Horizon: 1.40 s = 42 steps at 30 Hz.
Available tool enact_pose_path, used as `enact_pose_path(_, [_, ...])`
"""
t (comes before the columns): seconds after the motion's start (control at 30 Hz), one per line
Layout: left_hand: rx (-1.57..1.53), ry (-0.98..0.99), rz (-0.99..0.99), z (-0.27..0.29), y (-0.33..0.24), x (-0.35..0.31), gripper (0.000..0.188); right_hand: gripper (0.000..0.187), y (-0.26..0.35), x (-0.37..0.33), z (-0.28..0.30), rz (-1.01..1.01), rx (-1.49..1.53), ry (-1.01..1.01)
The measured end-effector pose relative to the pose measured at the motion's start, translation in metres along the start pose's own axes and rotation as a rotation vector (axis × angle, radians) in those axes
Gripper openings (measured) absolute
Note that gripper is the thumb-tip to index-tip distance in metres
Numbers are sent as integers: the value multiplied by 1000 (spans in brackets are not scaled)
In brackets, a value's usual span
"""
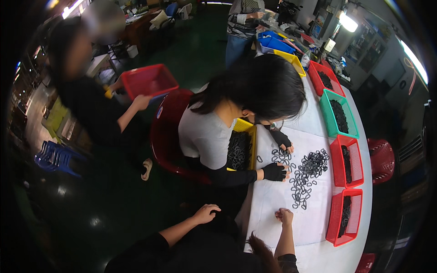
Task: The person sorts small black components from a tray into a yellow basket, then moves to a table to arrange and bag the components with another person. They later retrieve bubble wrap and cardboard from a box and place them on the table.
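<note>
My right hand [284, 215] is low over the white tabletop [273, 232], with its fingers bent together. Whatever may be between those fingertips is too small to make out. Just beyond it lies a loose spread of small black loop-shaped pieces [301, 186], heaped thicker at the far right [315, 163]. Off the table's left edge, my left hand [205, 214] hangs in front of my body. Its fingers are loosely bent and a little apart, with no object visible in them.
A seated co-worker's gloved hands [274, 172] rest among the loops, beside a yellow basket [251, 141] of black pieces. Red baskets [334, 218] and a green basket [325, 111] line the right side. At the left, another person carries a red basket [150, 82] past a red chair [166, 123].
</note>
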State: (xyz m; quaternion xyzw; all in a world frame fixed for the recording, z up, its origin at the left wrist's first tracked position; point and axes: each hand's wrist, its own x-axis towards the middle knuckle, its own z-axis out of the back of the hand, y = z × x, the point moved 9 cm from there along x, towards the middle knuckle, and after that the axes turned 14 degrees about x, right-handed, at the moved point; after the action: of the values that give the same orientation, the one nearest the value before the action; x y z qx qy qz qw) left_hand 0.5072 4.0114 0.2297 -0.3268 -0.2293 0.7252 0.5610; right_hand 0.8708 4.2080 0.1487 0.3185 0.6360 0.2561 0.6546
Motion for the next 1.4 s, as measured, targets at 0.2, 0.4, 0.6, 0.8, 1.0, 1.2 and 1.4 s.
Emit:
enact_pose_path(0.2, [-93, 196, -166, 26, 6, -16, 23, 18, -10, -36, -45, 363, -488, -23])
enact_pose_path(0.4, [34, 103, -78, 143, 118, -75, 23, 16, -77, -132, -181, 423, -520, 83])
enact_pose_path(0.6, [0, -111, 358, 276, 300, -155, 20, 15, -178, -184, -367, 370, -940, 552])
enact_pose_path(0.8, [-511, -289, 580, 339, 379, -160, 20, 20, -213, -192, -458, 188, -1005, 622])
enact_pose_path(1.0, [-568, -52, 364, 365, 373, -50, 22, 13, -271, -133, -438, -39, -1240, 574])
enact_pose_path(1.2, [-58, 33, 396, 397, 533, 12, 23, 22, -385, -133, -466, -667, -1101, 396])
enact_pose_path(1.4, [285, 369, 850, 457, 786, -99, 34, 15, -380, -139, -599, -471, -920, 642])
